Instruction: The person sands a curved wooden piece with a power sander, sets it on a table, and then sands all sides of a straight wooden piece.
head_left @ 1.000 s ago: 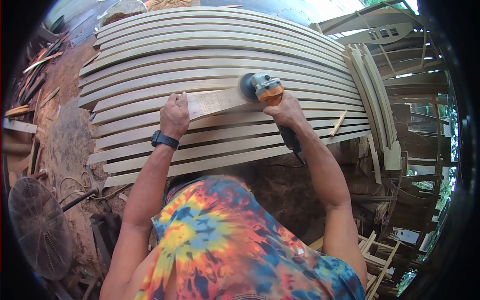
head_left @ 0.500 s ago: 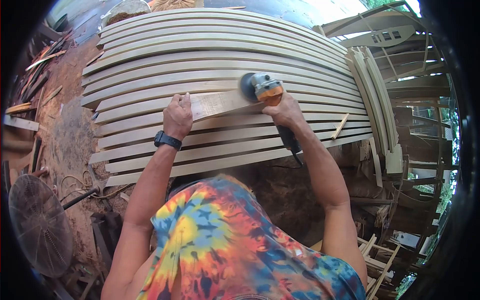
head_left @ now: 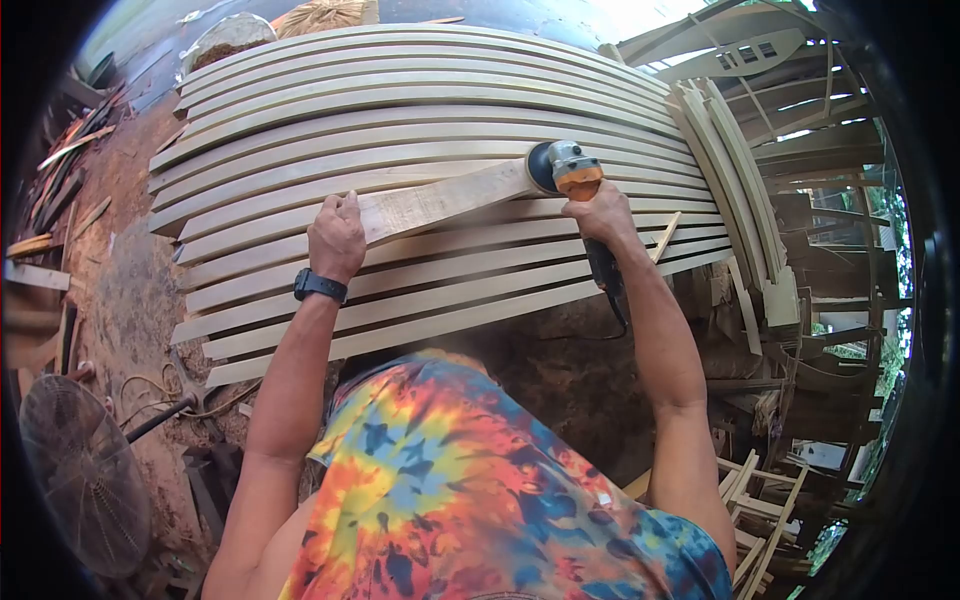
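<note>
My left hand (head_left: 337,238), with a dark watch on its wrist, is closed on the near left end of a wooden board (head_left: 440,202). The board lies at a slant across a row of long pale wooden slats (head_left: 450,268). My right hand (head_left: 603,213) is wrapped round an angle grinder (head_left: 577,170) with an orange and silver head. Its round dark disc meets the board's far right end, though exact contact is hard to make out. The grinder's dark body and cord hang below my right hand.
A round fan (head_left: 85,475) stands at lower left, with cables on the dirt floor near it. Scrap wood (head_left: 70,190) lies far left. Curved boards (head_left: 735,180) rest across the slats' right ends. A small stick (head_left: 667,237) lies on the slats. A sawdust-filled sack (head_left: 228,45) stands at the back.
The grinder in my right hand has moved right along the board to its far end, leaving more of the board's face showing. My left hand still grips the near end.
</note>
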The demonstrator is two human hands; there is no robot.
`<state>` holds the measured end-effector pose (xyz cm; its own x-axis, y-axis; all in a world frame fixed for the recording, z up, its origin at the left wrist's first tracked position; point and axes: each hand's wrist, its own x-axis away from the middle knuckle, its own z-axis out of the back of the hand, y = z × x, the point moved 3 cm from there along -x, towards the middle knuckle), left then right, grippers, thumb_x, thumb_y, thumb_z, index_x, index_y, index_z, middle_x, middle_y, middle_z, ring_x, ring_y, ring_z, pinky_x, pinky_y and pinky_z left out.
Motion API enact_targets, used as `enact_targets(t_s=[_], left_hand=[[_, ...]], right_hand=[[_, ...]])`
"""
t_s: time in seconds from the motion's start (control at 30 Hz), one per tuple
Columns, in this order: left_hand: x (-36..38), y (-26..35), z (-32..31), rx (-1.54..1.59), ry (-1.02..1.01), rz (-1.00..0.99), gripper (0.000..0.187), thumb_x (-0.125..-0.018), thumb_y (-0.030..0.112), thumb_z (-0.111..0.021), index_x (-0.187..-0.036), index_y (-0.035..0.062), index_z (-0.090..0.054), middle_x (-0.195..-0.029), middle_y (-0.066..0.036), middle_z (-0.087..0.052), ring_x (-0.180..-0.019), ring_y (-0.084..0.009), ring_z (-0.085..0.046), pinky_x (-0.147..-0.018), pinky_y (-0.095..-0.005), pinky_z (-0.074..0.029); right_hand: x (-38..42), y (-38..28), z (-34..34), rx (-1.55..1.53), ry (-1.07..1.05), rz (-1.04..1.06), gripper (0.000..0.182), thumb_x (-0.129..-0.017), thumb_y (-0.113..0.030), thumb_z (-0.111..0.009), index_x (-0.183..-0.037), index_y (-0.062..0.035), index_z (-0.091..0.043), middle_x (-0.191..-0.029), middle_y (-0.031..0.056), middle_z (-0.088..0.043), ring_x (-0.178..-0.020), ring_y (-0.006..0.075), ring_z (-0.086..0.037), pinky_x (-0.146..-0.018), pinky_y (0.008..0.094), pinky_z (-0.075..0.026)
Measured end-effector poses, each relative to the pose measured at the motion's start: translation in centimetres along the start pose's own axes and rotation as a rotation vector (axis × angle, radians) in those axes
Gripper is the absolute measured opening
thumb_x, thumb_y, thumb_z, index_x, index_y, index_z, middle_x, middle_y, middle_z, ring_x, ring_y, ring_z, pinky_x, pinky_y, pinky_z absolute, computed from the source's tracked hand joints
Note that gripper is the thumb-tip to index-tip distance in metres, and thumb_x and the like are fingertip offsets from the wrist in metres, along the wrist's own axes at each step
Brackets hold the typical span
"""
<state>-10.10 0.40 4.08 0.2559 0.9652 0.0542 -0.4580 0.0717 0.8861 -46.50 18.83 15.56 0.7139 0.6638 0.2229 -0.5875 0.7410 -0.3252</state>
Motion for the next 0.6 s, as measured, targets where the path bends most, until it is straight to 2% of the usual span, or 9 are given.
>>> enact_targets(t_s=[0.17, 0.5, 0.6], left_hand=[[0.2, 0.3, 0.2, -0.033, 0.009, -0.002, 0.045, -0.110, 0.040, -0.052, -0.103, -0.0014, -0.067, -0.085, -0.029, -0.073, -0.085, -0.0480, -0.073, -0.075, -0.0515, -0.056], [0.3, 0.3, 0.3, -0.064, 0.043, -0.027, 0.047, -0.110, 0.042, -0.051, -0.101, -0.0009, -0.067, -0.085, -0.030, -0.072, -0.086, -0.0508, -0.072, -0.076, -0.0535, -0.055], [0.5, 0.9, 0.4, -0.053, 0.022, -0.005, 0.047, -0.111, 0.042, -0.050, -0.100, -0.0009, -0.067, -0.083, -0.030, -0.072, -0.085, -0.0516, -0.071, -0.076, -0.0540, -0.055]], right_hand=[[-0.7, 0.9, -0.4, -0.142, -0.039, -0.068, 0.059, -0.070, -0.033, -0.080, -0.113, 0.0070, -0.071, -0.098, 0.0219, -0.077, -0.094, 0.0319, -0.077, -0.087, 0.0407, -0.060], [-2.1, -1.2, -1.7, -0.060, -0.053, 0.002, 0.060, -0.073, -0.035, -0.081, -0.114, 0.0073, -0.070, -0.095, 0.0202, -0.077, -0.087, 0.0301, -0.077, -0.082, 0.0398, -0.062], [-1.2, -2.6, -1.3, -0.045, -0.137, -0.051, 0.059, -0.074, -0.034, -0.081, -0.115, 0.0063, -0.070, -0.098, 0.0213, -0.077, -0.090, 0.0302, -0.078, -0.083, 0.0405, -0.062]])
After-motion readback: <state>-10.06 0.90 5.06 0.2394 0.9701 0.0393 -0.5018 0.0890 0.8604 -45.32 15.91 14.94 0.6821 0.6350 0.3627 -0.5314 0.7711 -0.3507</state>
